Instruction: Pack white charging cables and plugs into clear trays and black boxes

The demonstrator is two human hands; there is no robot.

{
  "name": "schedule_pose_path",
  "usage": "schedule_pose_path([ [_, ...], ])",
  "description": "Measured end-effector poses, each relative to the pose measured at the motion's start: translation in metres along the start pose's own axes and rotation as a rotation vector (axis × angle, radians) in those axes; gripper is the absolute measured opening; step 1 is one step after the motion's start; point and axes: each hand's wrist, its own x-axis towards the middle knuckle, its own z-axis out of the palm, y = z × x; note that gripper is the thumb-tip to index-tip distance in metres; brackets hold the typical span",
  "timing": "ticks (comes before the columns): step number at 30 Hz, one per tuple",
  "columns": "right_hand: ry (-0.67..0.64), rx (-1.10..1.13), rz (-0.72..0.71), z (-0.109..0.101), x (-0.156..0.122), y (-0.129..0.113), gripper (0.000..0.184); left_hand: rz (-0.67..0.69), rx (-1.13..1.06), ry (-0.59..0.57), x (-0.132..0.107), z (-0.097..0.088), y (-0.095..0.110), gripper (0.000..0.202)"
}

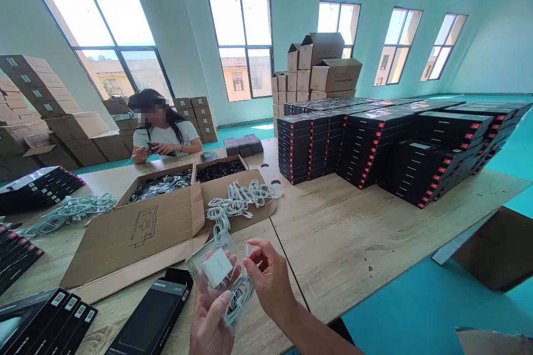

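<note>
My left hand [210,316] is closed around a clear plastic bag [195,263] with a white charger [217,268]. A coiled white cable [239,300] lies against the bag under my left thumb; whether it is inside cannot be told. My right hand [270,280] pinches a small white cable end [248,248] just right of the charger. Left of my hands, a black box [152,310] lies on the table with its end flap raised. Beyond them, several bundled white cables [233,199] rest on a cardboard flap [266,212].
Tall stacks of black boxes [366,147] stand on the right of the table [353,233]. Cartons of small parts [162,186] sit ahead. Across the table sits a co-worker [166,141] with hands raised together. More black boxes [50,321] and cables [75,211] lie left.
</note>
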Motion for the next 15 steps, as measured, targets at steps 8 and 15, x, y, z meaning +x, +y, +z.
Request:
schedule_pose_path([
  [8,-0.256,-0.812,-0.299,0.002,0.008,-0.011,0.028,0.021,0.082,0.048,-0.002,0.008,-0.005,0.087],
  [15,-0.516,-1.047,-0.185,0.003,0.014,-0.026,0.025,-0.05,0.049,0.0,-0.004,-0.001,-0.009,0.08],
])
